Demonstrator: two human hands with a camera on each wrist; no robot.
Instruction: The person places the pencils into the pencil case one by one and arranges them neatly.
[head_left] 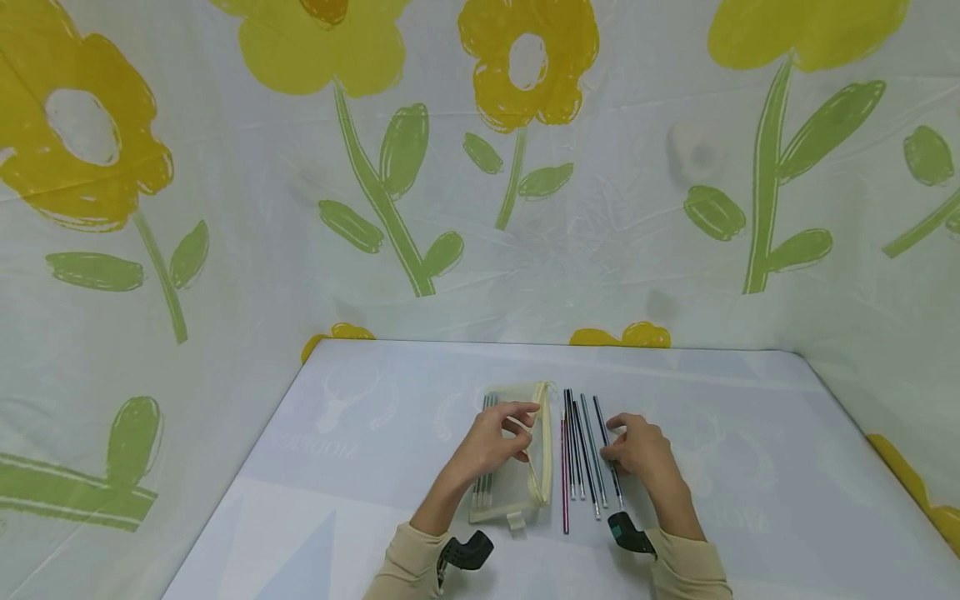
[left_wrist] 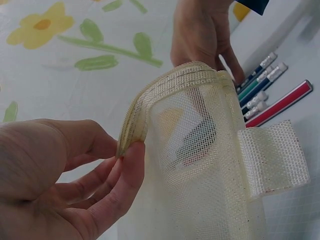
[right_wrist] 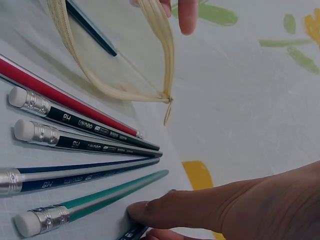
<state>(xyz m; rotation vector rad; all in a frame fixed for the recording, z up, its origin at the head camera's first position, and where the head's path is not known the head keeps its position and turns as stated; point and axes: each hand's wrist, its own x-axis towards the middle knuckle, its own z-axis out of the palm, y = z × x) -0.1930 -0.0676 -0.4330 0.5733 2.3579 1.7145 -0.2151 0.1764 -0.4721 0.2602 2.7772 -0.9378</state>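
Observation:
My left hand (head_left: 491,437) pinches the zippered edge of a cream mesh pencil case (left_wrist: 200,205) between thumb and fingers, holding its mouth apart. Several green pencils (head_left: 482,493) lie inside the case at its left side. To the right of the case, my right hand (head_left: 643,450) pinches a dark pencil (head_left: 598,410), the rightmost of a row on the table. Beside it in the row are a green pencil (right_wrist: 105,196), a dark blue one, black ones with white erasers, and a red pencil (right_wrist: 60,95) closest to the case. The right fingertips are partly out of view in the right wrist view.
A white fabric tab (left_wrist: 274,159) sticks out from the case's near end. The pale table (head_left: 315,500) carries faint printed patterns. Behind and beside it hangs a white sheet (head_left: 600,258) with yellow flowers. Black devices (head_left: 468,550) sit at both wrists.

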